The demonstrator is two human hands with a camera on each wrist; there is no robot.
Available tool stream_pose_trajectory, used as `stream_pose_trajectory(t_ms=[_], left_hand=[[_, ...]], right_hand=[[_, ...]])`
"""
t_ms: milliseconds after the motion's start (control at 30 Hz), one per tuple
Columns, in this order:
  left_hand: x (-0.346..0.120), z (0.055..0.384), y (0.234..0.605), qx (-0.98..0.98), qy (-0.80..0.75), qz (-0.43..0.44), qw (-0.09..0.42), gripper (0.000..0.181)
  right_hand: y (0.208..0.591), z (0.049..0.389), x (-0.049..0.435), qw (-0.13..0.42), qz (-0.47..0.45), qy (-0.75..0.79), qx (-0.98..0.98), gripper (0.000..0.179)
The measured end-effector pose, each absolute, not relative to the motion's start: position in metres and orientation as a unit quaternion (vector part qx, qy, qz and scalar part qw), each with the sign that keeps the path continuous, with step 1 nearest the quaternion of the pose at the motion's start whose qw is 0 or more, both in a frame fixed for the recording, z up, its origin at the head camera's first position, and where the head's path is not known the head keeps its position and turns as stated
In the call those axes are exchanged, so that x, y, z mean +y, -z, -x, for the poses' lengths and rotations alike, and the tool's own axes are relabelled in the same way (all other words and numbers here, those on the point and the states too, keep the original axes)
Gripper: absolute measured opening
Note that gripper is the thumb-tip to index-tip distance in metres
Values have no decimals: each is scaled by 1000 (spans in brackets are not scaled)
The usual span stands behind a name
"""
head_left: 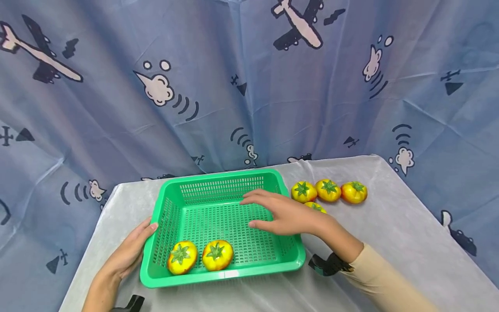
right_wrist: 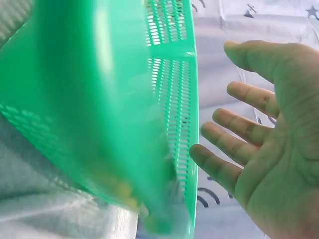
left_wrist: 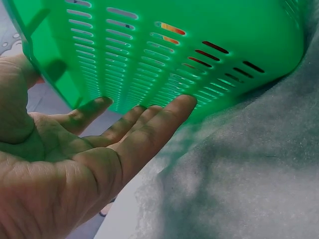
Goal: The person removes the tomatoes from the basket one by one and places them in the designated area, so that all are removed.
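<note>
1. Head view: I see the green basket [head_left: 218,221] on pale cloth [head_left: 390,225], two yellow fruits [head_left: 217,255] inside its near edge.
2. Left hand [head_left: 130,251] grips its left rim.
3. Right hand [head_left: 282,214], fingers loose, unladen, hovers over its right side.
4. Four similar fruits [head_left: 328,190] lie rightward.

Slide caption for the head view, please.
Left hand holds a green basket containing two yellow fruits; right hand hovers above.

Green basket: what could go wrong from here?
The two fruits inside sit apart by the near wall; they may roll if the left hand, at the rim, tugs the basket.
The right hand is over the basket; its wrist might bump the half-hidden fruit outside if it pulls back.
</note>
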State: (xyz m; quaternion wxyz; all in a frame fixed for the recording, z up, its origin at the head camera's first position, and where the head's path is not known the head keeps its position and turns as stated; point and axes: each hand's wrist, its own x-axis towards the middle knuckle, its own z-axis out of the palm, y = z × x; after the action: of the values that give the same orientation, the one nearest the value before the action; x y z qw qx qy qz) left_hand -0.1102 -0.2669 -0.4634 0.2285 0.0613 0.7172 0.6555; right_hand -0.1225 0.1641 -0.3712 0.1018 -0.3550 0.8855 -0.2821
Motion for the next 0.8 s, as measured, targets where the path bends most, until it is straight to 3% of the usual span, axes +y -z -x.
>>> stream_pose_trajectory(t_ms=[800], left_hand=[[-253, 100, 468, 718, -677, -36, 155, 63]], right_hand=[[367, 153, 116, 193, 411, 208, 867, 54]])
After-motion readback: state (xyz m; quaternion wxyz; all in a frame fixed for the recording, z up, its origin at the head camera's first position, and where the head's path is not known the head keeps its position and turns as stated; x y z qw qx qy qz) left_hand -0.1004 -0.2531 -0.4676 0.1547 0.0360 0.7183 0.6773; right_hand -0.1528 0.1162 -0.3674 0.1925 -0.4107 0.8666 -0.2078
